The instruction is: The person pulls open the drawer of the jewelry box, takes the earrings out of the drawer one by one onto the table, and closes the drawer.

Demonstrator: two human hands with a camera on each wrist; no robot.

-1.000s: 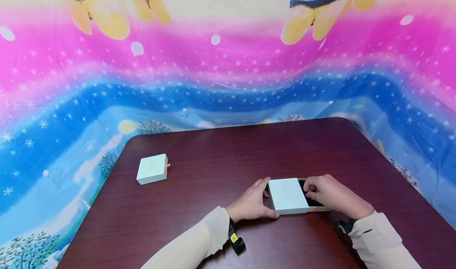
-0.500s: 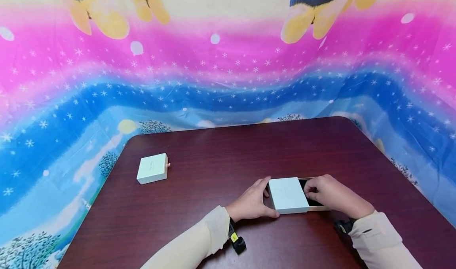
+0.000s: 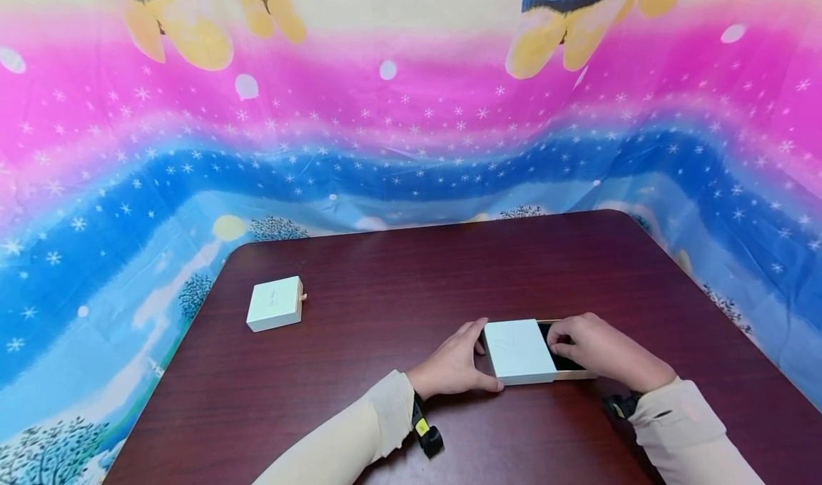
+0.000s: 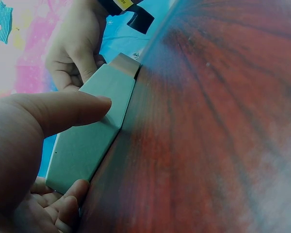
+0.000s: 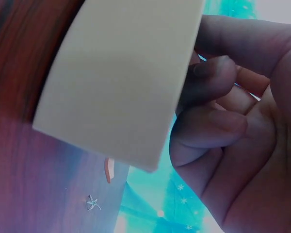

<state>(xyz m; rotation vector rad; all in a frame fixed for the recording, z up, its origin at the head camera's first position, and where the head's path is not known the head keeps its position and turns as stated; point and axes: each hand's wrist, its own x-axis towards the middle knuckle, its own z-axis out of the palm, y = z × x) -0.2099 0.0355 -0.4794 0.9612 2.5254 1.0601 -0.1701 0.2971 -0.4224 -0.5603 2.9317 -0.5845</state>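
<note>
In the head view my left hand (image 3: 452, 365) grips a white slide-out gift box (image 3: 519, 351) by its left end, thumb at the near side. The left wrist view shows the thumb (image 4: 87, 109) lying across the box's side. The box's drawer (image 3: 574, 375), dark inside, is pulled partway out to the right. My right hand (image 3: 600, 349) has its curled fingers (image 3: 561, 339) down in that drawer. In the right wrist view the pale drawer wall (image 5: 119, 82) hides these fingertips, so I cannot tell what they hold.
A second closed white box (image 3: 276, 304) with a small pink ribbon tab lies at the left of the dark red table (image 3: 385, 278). Past the drawer in the right wrist view are a pinkish tab (image 5: 109, 170) and a small star-shaped thing (image 5: 92, 203). A patterned curtain (image 3: 411, 114) borders the table.
Both hands and the half-pulled box keep almost the same place. Only the right fingers shift slightly inside the drawer.
</note>
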